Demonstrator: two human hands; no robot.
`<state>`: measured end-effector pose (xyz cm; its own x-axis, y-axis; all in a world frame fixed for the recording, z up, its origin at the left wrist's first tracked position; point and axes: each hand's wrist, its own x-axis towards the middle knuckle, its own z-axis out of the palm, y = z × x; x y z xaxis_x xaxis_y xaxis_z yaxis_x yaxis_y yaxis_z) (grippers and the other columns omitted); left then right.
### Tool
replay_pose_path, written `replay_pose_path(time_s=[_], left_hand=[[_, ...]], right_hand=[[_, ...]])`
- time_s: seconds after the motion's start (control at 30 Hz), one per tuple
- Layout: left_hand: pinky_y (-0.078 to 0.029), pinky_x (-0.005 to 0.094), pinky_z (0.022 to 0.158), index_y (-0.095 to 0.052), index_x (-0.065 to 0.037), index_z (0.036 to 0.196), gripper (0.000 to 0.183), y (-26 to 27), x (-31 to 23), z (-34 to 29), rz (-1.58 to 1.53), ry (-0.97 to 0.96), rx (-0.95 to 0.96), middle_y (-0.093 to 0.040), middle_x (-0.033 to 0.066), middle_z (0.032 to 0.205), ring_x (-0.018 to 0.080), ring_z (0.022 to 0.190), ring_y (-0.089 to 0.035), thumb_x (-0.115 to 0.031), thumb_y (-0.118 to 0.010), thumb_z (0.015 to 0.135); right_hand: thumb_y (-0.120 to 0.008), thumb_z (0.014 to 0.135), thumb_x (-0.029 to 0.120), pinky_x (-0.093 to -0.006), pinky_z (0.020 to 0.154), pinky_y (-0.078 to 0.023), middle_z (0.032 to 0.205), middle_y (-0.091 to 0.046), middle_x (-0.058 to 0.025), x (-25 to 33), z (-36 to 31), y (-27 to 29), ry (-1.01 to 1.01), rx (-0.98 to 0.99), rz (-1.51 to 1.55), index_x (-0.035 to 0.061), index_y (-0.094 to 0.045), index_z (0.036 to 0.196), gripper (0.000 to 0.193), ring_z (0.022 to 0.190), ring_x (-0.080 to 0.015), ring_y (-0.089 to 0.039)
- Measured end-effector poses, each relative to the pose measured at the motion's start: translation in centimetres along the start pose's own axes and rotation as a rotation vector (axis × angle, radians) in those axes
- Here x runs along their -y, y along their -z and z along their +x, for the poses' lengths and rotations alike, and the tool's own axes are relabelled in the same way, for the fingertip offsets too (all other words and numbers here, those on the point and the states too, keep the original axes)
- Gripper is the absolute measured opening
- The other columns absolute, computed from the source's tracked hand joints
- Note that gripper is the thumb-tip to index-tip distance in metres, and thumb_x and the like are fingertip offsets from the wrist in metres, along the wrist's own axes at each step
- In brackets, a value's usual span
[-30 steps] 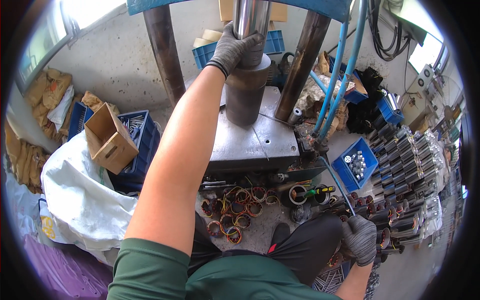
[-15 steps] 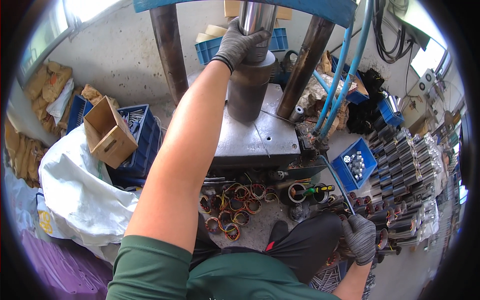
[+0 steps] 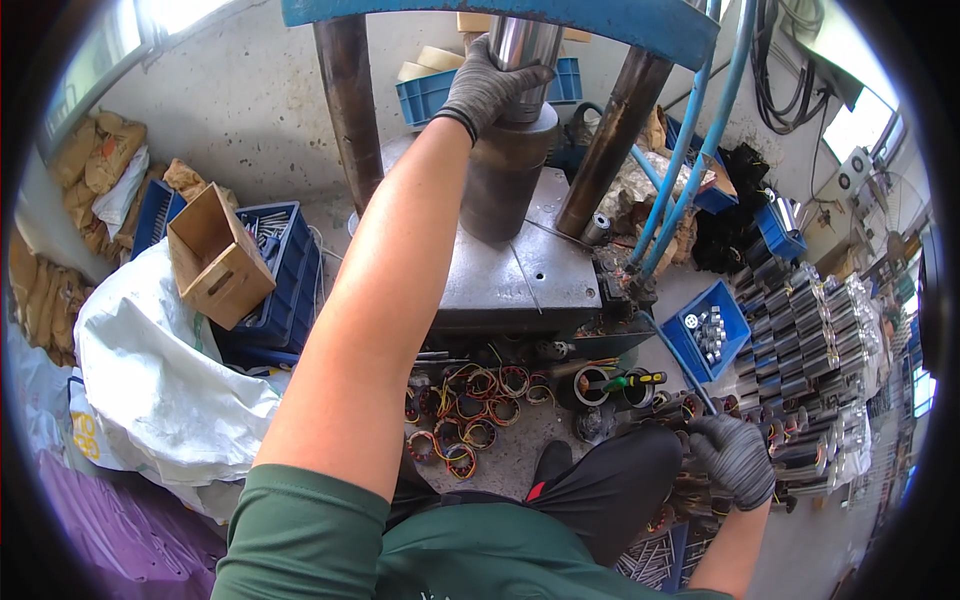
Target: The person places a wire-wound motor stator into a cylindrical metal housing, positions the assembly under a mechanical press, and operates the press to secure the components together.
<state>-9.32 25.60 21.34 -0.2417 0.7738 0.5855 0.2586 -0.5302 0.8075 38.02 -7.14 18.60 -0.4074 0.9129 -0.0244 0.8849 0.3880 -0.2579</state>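
Note:
At the top centre, my left hand (image 3: 488, 88) in a grey knitted glove is wrapped round a shiny metal cylinder (image 3: 524, 60). That cylinder stands upright on a wider, dull steel block (image 3: 506, 175) on the metal bed (image 3: 480, 285) of a press. My right hand (image 3: 735, 460), gloved alike, is curled at the lower end of a thin lever rod (image 3: 682, 362) at the lower right. Its fingertips are partly hidden. The blue press frame (image 3: 500, 10) arches just above the cylinder.
Dark press columns (image 3: 345, 105) flank the bed. Wound stator coils (image 3: 480, 400) and a green-handled tool (image 3: 635, 380) lie below it. Rows of metal cylinders (image 3: 800, 340) and a blue bin (image 3: 708, 330) of small parts stand right. A cardboard box (image 3: 222, 258) and white sack (image 3: 150, 360) are left.
My right hand has shifted a little to the right, and the lever's lower end has swung slightly up and right with it. My left hand stays on the cylinder.

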Motion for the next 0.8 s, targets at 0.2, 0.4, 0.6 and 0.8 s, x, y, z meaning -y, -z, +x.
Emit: replay_pose_path(time_s=[0.2,0.4,0.6,0.8], left_hand=[[-0.054,0.0402,0.104,-0.048,-0.003,0.137,0.101,0.6,-0.3,-0.3,-0.016,0.037,0.001,-0.069,0.019,0.124,0.0301,0.114,-0.069,-0.045,-0.101,0.061],[-0.054,0.0391,0.102,-0.05,0.0,0.134,0.098,0.2,-0.6,-0.4,0.01,0.054,0.014,-0.07,0.0196,0.121,0.0295,0.11,-0.07,-0.045,-0.099,0.064],[-0.055,0.0374,0.099,-0.052,0.002,0.127,0.091,0.8,-1.6,-0.9,0.117,0.167,0.008,-0.071,0.0193,0.118,0.028,0.108,-0.07,-0.044,-0.099,0.064],[-0.055,0.0374,0.099,-0.054,0.002,0.124,0.09,0.3,-1.8,-1.1,0.025,0.13,0.006,-0.071,0.02,0.116,0.0285,0.108,-0.07,-0.045,-0.1,0.062]], right_hand=[[-0.069,0.088,0.016,-0.045,0.079,-0.057,0.095,-0.073,-0.0206,-0.9,0.1,0.2,-0.014,-0.036,0.059,0.0018,-0.073,0.115,0.03,0.089,-0.0384,-0.072],[-0.067,0.09,0.02,-0.0457,0.086,-0.057,0.096,-0.073,-0.0218,-1.2,-0.7,-0.2,-0.048,0.146,0.095,0.003,-0.074,0.113,0.03,0.092,-0.0396,-0.071],[-0.065,0.091,0.017,-0.0459,0.085,-0.057,0.101,-0.073,-0.022,-1.2,0.1,0.5,-0.029,0.169,0.044,0.0017,-0.074,0.113,0.028,0.093,-0.0399,-0.071],[-0.066,0.09,0.016,-0.043,0.085,-0.057,0.098,-0.074,-0.0216,-1.9,-0.2,0.5,-0.038,0.141,0.071,0.0001,-0.073,0.113,0.029,0.093,-0.0369,-0.073]])
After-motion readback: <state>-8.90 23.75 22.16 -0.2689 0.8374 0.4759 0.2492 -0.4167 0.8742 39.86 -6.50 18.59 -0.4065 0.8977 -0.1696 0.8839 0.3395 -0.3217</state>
